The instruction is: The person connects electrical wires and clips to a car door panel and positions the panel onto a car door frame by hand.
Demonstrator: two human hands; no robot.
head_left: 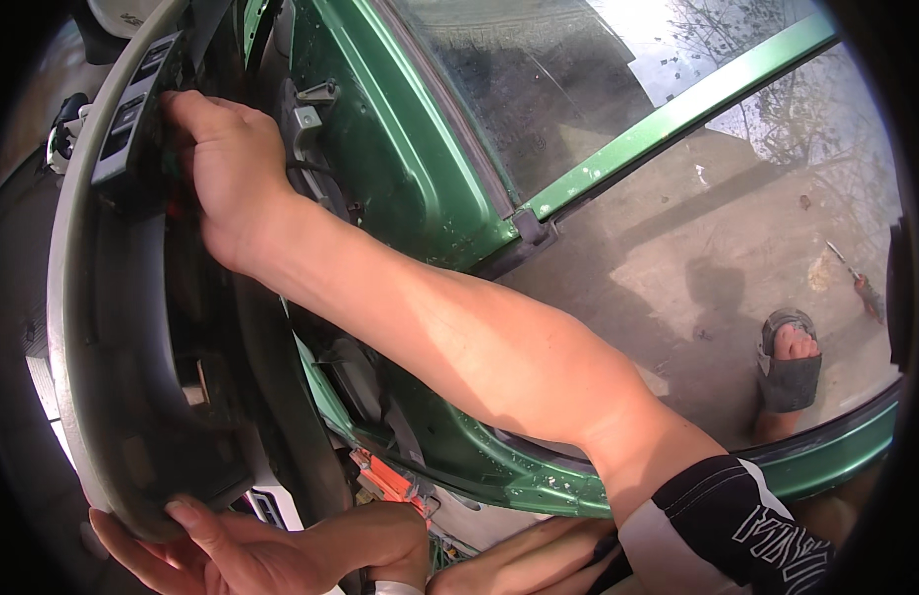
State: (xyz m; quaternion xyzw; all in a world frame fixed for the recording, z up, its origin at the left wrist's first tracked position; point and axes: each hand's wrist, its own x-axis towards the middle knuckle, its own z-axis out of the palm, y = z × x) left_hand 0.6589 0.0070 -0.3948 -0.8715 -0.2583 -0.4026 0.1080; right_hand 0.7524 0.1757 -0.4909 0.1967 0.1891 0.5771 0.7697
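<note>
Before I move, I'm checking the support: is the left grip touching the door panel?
Touching. The head view shows the left grip at the lower end of the door panel, thumb against its edge with no gap.

White-outlined lettering (pixel 785 547) stands on the black sleeve band (pixel 699 501); its far end seems hidden.

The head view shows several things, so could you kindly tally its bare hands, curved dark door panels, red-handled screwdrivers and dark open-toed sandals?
Bare left hand and bare right hand: 2
Curved dark door panel with a pale edge: 1
Red-handled screwdriver: 1
Dark open-toed sandal: 1
Total: 5
</note>
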